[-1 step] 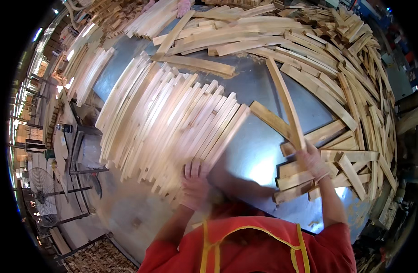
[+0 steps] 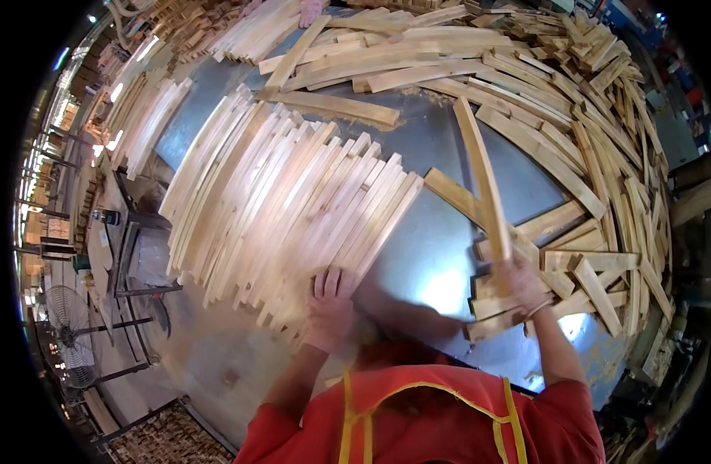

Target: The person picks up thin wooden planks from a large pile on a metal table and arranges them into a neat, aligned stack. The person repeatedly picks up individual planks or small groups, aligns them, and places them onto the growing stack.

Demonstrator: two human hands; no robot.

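Observation:
A long wooden strip [image 2: 483, 182] stands out from my right hand [image 2: 520, 284], which is closed around its near end. The strip points away from me over the metal table, above a darker board [image 2: 454, 195]. My left hand [image 2: 330, 308] rests with its fingers laid against the near ends of a wide row of pale wooden strips [image 2: 293, 201], close to the row's right side. Those strips lie side by side, their ends uneven. Below my right hand, several short boards [image 2: 495, 307] are piled crosswise.
A large heap of loose boards [image 2: 603, 170] curves along the right and far sides of the metal table [image 2: 406, 263]. Another person's gloved hand [image 2: 311, 11] shows at the far edge, near more stacked strips [image 2: 259, 31]. A wire-caged fan [image 2: 68, 325] stands at the left.
My right hand has shifted a little left with the strip, whose near end swung left. My left hand stays nearly where it was at the row.

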